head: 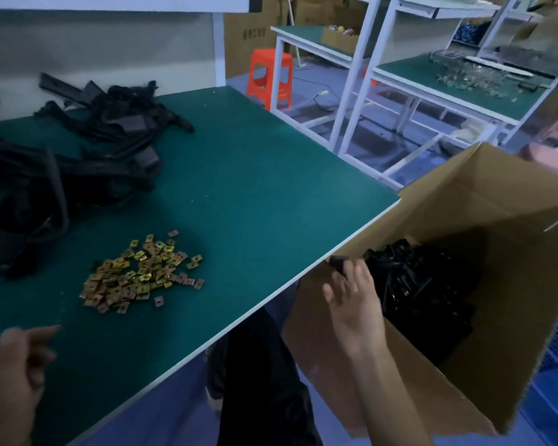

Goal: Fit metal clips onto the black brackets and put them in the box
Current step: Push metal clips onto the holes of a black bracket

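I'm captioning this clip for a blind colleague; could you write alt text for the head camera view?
A person's right hand reaches over the rim of an open cardboard box holding black brackets, beside a green table. On the table lie a pile of metal clips and more brackets; the left hand hovers, loosely curled.

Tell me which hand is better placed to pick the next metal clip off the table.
Left. The left hand is at the table edge near the clips; the right hand is out over the box.
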Action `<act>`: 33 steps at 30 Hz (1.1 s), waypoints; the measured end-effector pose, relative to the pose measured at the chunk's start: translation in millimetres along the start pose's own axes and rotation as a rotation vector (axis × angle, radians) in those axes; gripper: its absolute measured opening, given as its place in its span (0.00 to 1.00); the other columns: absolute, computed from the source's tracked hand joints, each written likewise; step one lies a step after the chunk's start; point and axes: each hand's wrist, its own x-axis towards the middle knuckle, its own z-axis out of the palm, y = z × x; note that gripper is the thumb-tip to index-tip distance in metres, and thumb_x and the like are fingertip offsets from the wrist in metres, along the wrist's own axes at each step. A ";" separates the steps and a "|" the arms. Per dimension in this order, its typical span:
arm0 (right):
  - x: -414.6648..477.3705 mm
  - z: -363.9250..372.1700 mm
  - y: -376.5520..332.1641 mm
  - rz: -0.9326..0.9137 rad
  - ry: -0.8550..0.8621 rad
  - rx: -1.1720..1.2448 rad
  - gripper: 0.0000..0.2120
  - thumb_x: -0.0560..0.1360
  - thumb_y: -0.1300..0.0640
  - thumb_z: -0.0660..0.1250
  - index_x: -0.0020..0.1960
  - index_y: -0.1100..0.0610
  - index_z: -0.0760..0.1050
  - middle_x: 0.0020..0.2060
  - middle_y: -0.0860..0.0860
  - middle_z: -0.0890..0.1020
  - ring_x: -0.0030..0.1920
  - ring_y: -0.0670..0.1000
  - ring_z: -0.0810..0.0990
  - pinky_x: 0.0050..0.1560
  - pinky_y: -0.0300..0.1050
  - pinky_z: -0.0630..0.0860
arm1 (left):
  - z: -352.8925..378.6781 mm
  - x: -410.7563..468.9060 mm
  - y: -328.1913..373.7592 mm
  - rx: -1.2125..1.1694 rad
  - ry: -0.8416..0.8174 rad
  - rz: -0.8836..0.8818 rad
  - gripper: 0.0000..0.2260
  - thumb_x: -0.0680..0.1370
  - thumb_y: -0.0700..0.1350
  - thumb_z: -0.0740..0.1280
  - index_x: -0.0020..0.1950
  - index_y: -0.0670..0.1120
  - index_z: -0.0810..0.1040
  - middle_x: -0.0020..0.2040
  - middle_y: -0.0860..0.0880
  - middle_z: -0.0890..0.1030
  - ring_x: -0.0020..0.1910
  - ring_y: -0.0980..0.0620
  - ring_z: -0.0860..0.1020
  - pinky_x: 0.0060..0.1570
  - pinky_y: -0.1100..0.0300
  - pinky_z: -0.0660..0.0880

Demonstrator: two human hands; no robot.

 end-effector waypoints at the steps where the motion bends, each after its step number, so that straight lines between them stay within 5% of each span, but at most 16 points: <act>1: 6.3 -2.7 -4.2 -0.021 0.036 0.017 0.22 0.83 0.53 0.63 0.76 0.50 0.66 0.72 0.48 0.74 0.69 0.52 0.74 0.54 0.46 0.77 | -1.6 -4.6 2.7 -0.017 -0.010 0.018 0.23 0.85 0.53 0.49 0.65 0.40 0.75 0.41 0.47 0.72 0.35 0.52 0.66 0.35 0.56 0.62; 5: 21.2 -14.1 -23.5 -0.087 0.100 0.052 0.23 0.86 0.57 0.59 0.80 0.55 0.61 0.72 0.54 0.72 0.74 0.57 0.70 0.60 0.49 0.75 | 9.1 -31.0 28.7 0.054 0.067 0.017 0.21 0.86 0.54 0.50 0.57 0.42 0.77 0.37 0.45 0.69 0.29 0.53 0.66 0.22 0.68 0.64; 7: 17.0 -7.5 -25.4 -0.098 0.052 -0.023 0.20 0.86 0.58 0.59 0.77 0.57 0.66 0.63 0.54 0.80 0.66 0.55 0.79 0.56 0.48 0.79 | 15.9 -55.1 43.2 0.081 0.115 0.092 0.21 0.83 0.60 0.53 0.51 0.48 0.80 0.38 0.45 0.72 0.31 0.50 0.67 0.21 0.69 0.64; 9: 4.9 12.2 -17.6 -0.098 -0.036 -0.144 0.15 0.84 0.60 0.61 0.70 0.58 0.73 0.52 0.53 0.86 0.50 0.51 0.86 0.47 0.43 0.82 | 18.5 -78.5 55.6 0.141 0.120 0.213 0.17 0.83 0.61 0.57 0.47 0.56 0.82 0.38 0.48 0.77 0.35 0.49 0.71 0.31 0.65 0.72; 12: -16.7 55.4 3.5 -0.170 -0.216 -0.425 0.07 0.82 0.61 0.66 0.55 0.54 0.82 0.45 0.54 0.87 0.41 0.48 0.85 0.38 0.38 0.81 | 18.7 -84.8 61.9 0.164 0.126 0.248 0.15 0.84 0.56 0.59 0.43 0.62 0.82 0.37 0.51 0.79 0.36 0.48 0.74 0.39 0.51 0.71; 18: -34.0 172.9 52.0 -0.314 -0.799 -1.007 0.07 0.79 0.57 0.71 0.50 0.45 0.83 0.40 0.44 0.85 0.41 0.44 0.82 0.46 0.46 0.80 | 15.1 -81.2 56.8 0.168 0.182 0.263 0.13 0.83 0.58 0.59 0.45 0.62 0.81 0.37 0.55 0.79 0.31 0.57 0.74 0.34 0.51 0.71; 22: -32.8 255.7 102.2 -0.441 -1.097 -1.283 0.07 0.81 0.52 0.67 0.58 0.46 0.80 0.49 0.39 0.83 0.51 0.39 0.80 0.54 0.39 0.76 | 16.9 -80.6 59.3 0.148 0.204 0.269 0.13 0.81 0.59 0.59 0.43 0.60 0.81 0.35 0.53 0.79 0.30 0.57 0.74 0.33 0.54 0.71; 25: -25.6 311.9 142.8 -0.669 -1.260 -1.482 0.13 0.83 0.56 0.64 0.67 0.52 0.77 0.62 0.51 0.79 0.62 0.51 0.77 0.61 0.48 0.76 | 17.0 -80.2 60.8 0.180 0.211 0.273 0.12 0.83 0.56 0.61 0.44 0.61 0.81 0.36 0.51 0.80 0.32 0.56 0.77 0.33 0.55 0.71; 29: -12.3 359.6 180.9 -1.000 -1.264 -1.870 0.26 0.80 0.66 0.63 0.76 0.49 0.68 0.70 0.57 0.66 0.67 0.62 0.65 0.54 0.55 0.74 | 15.6 -82.3 65.0 0.145 0.204 0.326 0.16 0.79 0.61 0.59 0.41 0.54 0.79 0.33 0.48 0.78 0.29 0.55 0.73 0.29 0.62 0.66; 33: -5.2 378.3 189.9 -1.471 -1.167 -2.197 0.28 0.78 0.60 0.70 0.75 0.49 0.68 0.80 0.60 0.53 0.76 0.67 0.56 0.72 0.61 0.62 | 17.9 -83.9 67.3 0.042 0.200 0.321 0.18 0.76 0.63 0.60 0.39 0.52 0.79 0.30 0.52 0.76 0.27 0.60 0.71 0.29 0.63 0.66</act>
